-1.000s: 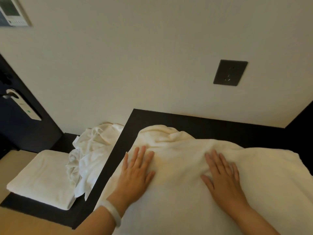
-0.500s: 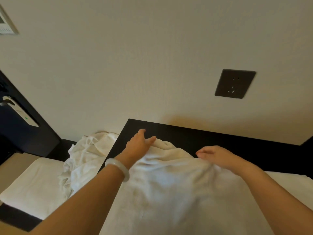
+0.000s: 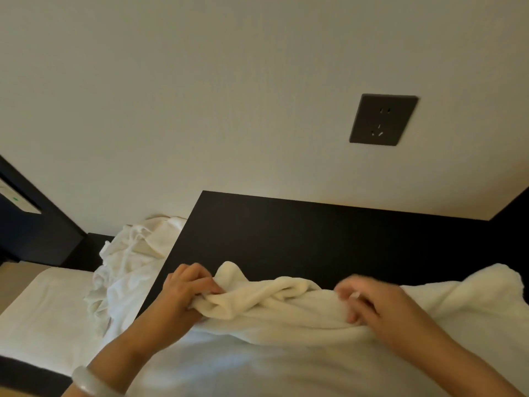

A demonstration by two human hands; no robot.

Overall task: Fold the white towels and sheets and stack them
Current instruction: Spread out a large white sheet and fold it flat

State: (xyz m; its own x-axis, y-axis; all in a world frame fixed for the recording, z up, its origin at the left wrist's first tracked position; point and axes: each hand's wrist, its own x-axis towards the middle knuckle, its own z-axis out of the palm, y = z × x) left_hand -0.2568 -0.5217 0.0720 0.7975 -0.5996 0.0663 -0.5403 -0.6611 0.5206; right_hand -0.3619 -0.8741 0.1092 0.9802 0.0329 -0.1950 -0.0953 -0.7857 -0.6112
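White terry towel point(image 3: 286, 319) lies spread over the near part of a black tabletop point(image 3: 315, 233), filling the lower centre and lower right of the frame, far edge bunched into a thick rumpled roll running left to right between both hands; one corner pokes up just right of the left hand, another rounded corner lies flat at right of frame. Left hand point(image 3: 183, 293) at lower centre-left, fingers and thumb curled round the left end of the bunched edge, grasping it, knuckles up. Right hand point(image 3: 380, 308) at lower centre-right, motion-blurred, fingers curled down into the same bunched edge, looks like grasping the cloth, exact pinch unclear. Hands apart, roll of cloth between them. Pale bracelet point(image 3: 88, 381) on the left wrist at bottom left. Crumpled sheet point(image 3: 128, 265), white and thin, heaped just beside the tabletop's left edge, on a lower level. Folded towel point(image 3: 43, 310), white, flat, at lower left of frame, touching the crumpled sheet's left side. Cream wall point(image 3: 200, 96) fills the upper half, dark square socket point(image 3: 382, 119) on it at upper right, above the tabletop's far edge
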